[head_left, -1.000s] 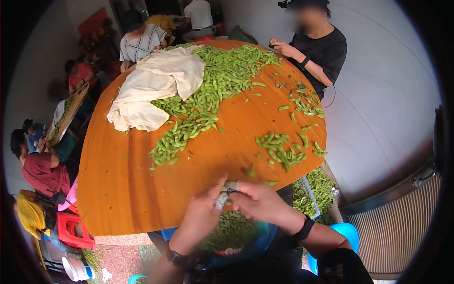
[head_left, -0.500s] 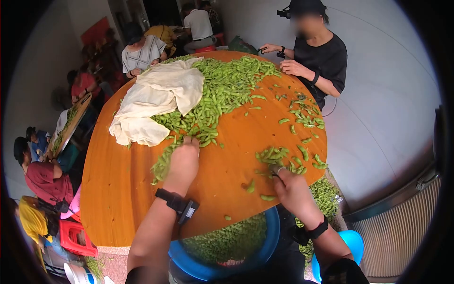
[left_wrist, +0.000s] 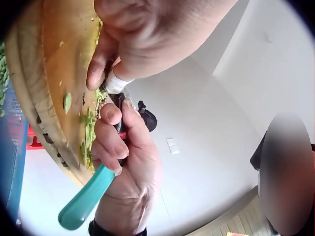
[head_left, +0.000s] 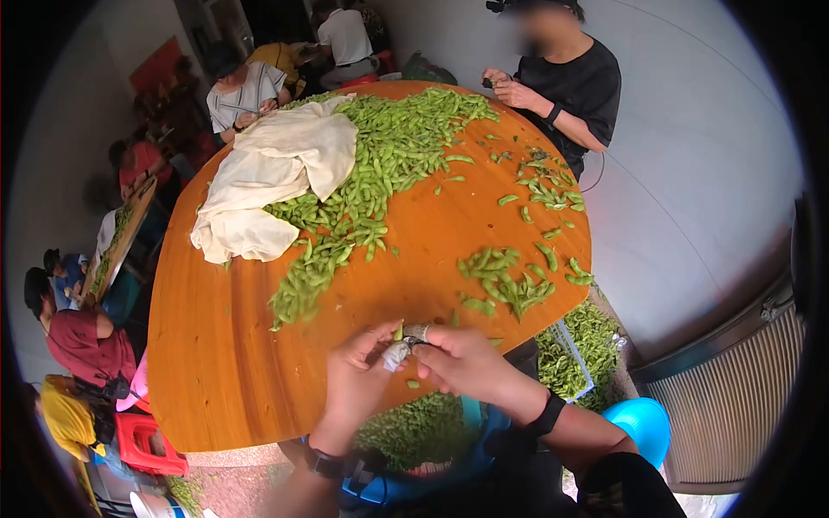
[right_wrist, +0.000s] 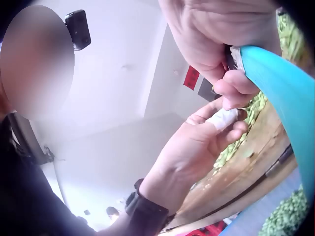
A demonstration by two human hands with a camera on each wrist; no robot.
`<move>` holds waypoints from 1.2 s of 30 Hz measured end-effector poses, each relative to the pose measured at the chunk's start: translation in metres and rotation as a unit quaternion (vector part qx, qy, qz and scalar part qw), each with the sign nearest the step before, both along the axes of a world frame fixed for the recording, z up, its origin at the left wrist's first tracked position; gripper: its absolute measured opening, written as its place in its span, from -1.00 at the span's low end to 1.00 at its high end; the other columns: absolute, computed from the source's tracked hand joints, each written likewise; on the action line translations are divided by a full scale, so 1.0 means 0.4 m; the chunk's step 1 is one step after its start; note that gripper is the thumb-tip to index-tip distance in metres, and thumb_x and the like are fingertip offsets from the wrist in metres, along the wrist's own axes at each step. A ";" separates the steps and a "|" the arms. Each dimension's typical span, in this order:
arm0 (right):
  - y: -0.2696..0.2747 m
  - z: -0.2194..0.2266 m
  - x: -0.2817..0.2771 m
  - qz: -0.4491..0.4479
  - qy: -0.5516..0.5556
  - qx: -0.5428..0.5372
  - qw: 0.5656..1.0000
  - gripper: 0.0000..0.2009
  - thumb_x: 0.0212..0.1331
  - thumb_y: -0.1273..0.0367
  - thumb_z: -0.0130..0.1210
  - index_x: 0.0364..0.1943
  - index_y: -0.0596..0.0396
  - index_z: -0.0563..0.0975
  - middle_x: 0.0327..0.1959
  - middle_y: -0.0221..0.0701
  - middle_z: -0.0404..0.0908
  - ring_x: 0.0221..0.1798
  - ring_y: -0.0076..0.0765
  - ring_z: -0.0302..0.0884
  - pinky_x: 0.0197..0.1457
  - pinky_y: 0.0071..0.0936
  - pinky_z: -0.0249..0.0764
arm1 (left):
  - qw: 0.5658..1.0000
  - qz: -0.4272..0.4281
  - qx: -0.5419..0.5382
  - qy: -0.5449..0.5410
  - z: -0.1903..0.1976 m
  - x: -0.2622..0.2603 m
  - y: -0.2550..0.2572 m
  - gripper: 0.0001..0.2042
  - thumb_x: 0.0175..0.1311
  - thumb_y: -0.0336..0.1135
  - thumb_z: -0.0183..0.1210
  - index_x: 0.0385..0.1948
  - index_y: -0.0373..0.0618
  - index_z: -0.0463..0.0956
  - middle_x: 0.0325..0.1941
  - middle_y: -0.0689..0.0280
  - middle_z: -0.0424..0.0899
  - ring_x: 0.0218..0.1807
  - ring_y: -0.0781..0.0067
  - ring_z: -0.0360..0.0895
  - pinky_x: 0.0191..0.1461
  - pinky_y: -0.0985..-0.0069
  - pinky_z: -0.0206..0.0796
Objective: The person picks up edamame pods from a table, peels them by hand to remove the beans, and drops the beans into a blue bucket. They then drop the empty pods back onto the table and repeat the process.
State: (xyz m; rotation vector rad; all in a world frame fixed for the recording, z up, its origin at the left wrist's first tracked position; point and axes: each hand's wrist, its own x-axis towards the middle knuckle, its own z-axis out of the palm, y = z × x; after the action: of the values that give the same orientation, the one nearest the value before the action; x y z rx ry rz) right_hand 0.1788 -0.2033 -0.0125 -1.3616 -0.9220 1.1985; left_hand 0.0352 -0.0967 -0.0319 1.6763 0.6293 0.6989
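Both hands meet at the near table edge, above a blue tub point(head_left: 370, 492) of small green beans or pods. My left hand point(head_left: 354, 375), its thumb wrapped in white tape point(left_wrist: 117, 84), pinches a green soybean pod point(head_left: 398, 331) whose tip shows above the fingers. My right hand point(head_left: 471, 367) grips a tool with a teal handle point(left_wrist: 88, 199) and a dark metal part, held against the taped thumb. Fingers hide most of its head, so I cannot tell its exact kind. In the right wrist view the teal handle point(right_wrist: 275, 81) passes close to the camera.
Soybean pods point(head_left: 389, 147) are heaped on the round wooden table point(head_left: 224, 345), partly under a cream cloth point(head_left: 276, 155). A smaller pod cluster point(head_left: 509, 281) lies at right. A person in black point(head_left: 561, 95) sits across. Below right are a crate of pods point(head_left: 574, 354) and a blue basin point(head_left: 643, 427).
Half a second ago my left hand was at the pod pile and my right hand by the cluster at right. Both have come back together at the near edge, with a pod in the left.
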 end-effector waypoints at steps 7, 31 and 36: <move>-0.017 -0.009 -0.020 0.007 0.009 -0.028 1.000 -0.86 0.36 0.43 -0.06 -0.30 0.13 0.53 -0.57 -0.56 0.46 -0.67 -0.70 0.35 -0.63 -0.67 0.26 | 0.994 0.020 0.103 -0.020 -0.044 -0.015 -0.034 -0.69 0.15 -0.68 0.20 -0.04 -0.27 0.56 -0.25 0.30 0.62 -0.22 0.53 0.63 -0.18 0.59 0.54; 0.002 -0.026 -0.025 -0.025 0.084 -0.047 0.995 -0.86 0.36 0.42 -0.04 -0.19 0.10 0.57 -0.59 -0.58 0.42 -0.65 -0.75 0.24 -0.62 -0.67 0.16 | 0.974 -0.075 -0.197 -0.079 -0.026 -0.046 0.018 -0.77 0.36 -0.53 0.02 0.01 -0.31 0.47 -0.26 0.20 0.66 -0.37 0.48 0.64 -0.29 0.60 0.52; 0.013 -0.043 -0.054 -0.060 -0.008 0.032 0.998 -0.86 0.31 0.47 -0.02 -0.18 0.15 0.57 -0.55 -0.54 0.49 -0.59 -0.70 0.33 -0.53 -0.64 0.27 | 0.994 -0.047 -0.089 -0.033 -0.055 -0.037 -0.003 -0.78 0.34 -0.55 -0.07 -0.01 -0.30 0.40 -0.34 0.28 0.62 -0.41 0.56 0.59 -0.37 0.65 0.45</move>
State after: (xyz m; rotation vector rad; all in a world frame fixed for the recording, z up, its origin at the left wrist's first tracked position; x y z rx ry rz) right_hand 0.1573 -0.1981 -0.0295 -1.3571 -0.8704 1.0609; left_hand 0.0206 -0.0978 -0.0537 1.5017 0.5456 0.6093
